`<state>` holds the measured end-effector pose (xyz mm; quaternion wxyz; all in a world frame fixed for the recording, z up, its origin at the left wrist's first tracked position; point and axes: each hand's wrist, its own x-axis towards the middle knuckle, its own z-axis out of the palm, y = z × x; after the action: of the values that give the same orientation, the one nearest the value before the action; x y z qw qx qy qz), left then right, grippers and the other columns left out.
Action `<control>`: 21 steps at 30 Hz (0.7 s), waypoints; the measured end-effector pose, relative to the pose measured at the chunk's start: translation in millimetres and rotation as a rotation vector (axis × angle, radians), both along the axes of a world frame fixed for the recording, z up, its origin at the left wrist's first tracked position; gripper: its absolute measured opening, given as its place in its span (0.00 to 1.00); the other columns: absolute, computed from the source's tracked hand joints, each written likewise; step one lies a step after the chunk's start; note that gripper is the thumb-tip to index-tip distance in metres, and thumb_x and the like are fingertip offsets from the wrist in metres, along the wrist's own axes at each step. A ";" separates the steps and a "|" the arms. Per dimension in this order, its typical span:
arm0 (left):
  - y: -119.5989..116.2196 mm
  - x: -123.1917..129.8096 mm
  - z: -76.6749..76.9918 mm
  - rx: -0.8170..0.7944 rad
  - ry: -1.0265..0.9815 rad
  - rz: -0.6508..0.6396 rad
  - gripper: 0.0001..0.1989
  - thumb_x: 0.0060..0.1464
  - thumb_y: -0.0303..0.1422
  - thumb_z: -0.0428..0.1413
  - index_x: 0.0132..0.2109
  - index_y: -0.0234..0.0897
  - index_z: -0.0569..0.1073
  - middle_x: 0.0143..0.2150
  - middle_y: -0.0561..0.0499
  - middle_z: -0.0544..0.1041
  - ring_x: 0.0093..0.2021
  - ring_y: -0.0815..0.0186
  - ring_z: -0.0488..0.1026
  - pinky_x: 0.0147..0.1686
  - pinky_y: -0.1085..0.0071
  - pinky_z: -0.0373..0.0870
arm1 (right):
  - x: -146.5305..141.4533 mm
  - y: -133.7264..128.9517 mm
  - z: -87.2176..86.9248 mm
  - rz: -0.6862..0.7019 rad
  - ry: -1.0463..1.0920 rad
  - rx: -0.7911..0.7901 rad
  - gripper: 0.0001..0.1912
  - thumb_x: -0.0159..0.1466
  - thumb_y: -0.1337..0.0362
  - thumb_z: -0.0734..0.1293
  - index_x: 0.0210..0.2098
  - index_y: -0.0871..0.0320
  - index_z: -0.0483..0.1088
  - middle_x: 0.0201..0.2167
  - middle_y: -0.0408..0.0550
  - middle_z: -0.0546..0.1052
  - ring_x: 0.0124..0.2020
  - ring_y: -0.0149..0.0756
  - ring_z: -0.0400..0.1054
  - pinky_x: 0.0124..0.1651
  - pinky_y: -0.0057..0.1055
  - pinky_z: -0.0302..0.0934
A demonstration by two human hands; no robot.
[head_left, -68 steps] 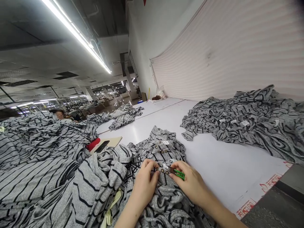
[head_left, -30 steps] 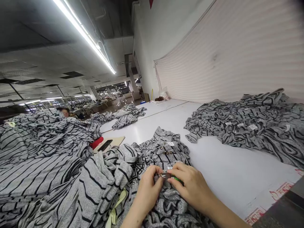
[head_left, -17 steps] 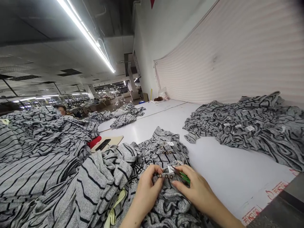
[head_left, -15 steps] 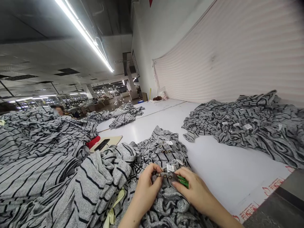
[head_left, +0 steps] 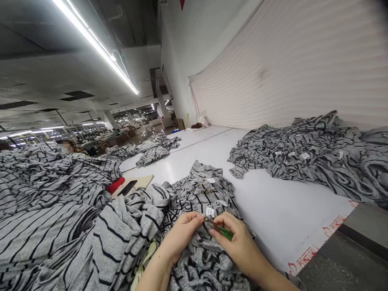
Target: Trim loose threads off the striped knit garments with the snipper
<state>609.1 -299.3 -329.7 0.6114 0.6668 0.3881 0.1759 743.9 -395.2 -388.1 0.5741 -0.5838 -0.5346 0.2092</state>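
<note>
Green snips in the right hand now touch a button.

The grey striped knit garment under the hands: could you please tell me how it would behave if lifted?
Very floppy, probably: the grey striped knit garment lies in soft folds and sags around the left hand. It likely feels light for its bulk, though the gathered mass may drag. The small dark buttons should add only slight local stiffness.

One left hand, one right hand, one green thread snips, one phone.
</note>
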 end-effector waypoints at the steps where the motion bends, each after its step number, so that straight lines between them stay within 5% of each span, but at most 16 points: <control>1: -0.5 -0.1 0.9 -0.024 -0.013 0.007 0.12 0.48 0.40 0.59 0.28 0.34 0.71 0.24 0.56 0.67 0.28 0.70 0.61 0.30 0.75 0.56 | -3.6 -0.1 -1.0 -0.028 -0.049 0.013 0.02 0.60 0.65 0.65 0.34 0.54 0.67 0.33 0.43 0.71 0.34 0.36 0.67 0.37 0.29 0.59; 5: -2.4 -3.7 2.9 -0.126 -0.077 0.002 0.12 0.46 0.39 0.61 0.27 0.34 0.72 0.24 0.56 0.69 0.27 0.71 0.62 0.29 0.77 0.57 | -9.8 1.9 -2.8 -0.080 -0.118 0.092 0.04 0.62 0.66 0.63 0.30 0.55 0.67 0.29 0.42 0.69 0.30 0.34 0.65 0.33 0.28 0.57; 14: -2.8 -14.1 -1.4 -0.196 -0.111 -0.008 0.12 0.46 0.40 0.63 0.31 0.33 0.76 0.26 0.54 0.73 0.28 0.71 0.67 0.31 0.77 0.60 | 12.2 -14.7 -5.5 -0.029 0.242 0.000 0.14 0.64 0.53 0.62 0.30 0.57 0.65 0.26 0.40 0.67 0.30 0.32 0.62 0.33 0.25 0.59; 18: -4.0 -15.3 4.4 -0.076 -0.058 -0.029 0.12 0.51 0.40 0.59 0.32 0.34 0.75 0.29 0.54 0.72 0.31 0.69 0.66 0.34 0.75 0.60 | 8.6 -12.4 0.5 0.021 0.206 -0.037 0.08 0.61 0.59 0.66 0.36 0.57 0.69 0.32 0.43 0.72 0.36 0.36 0.67 0.40 0.28 0.61; 21: -10.0 -18.8 6.8 0.169 0.010 -0.108 0.08 0.51 0.37 0.59 0.34 0.37 0.74 0.32 0.54 0.70 0.35 0.67 0.65 0.37 0.75 0.60 | 2.8 -8.6 9.1 0.027 0.048 -0.021 0.04 0.59 0.64 0.66 0.36 0.55 0.71 0.34 0.43 0.72 0.37 0.36 0.66 0.40 0.29 0.60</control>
<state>590.2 -309.2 -322.9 0.5597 0.7367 0.3385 0.1713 746.8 -403.8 -379.0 0.5777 -0.5773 -0.5263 0.2365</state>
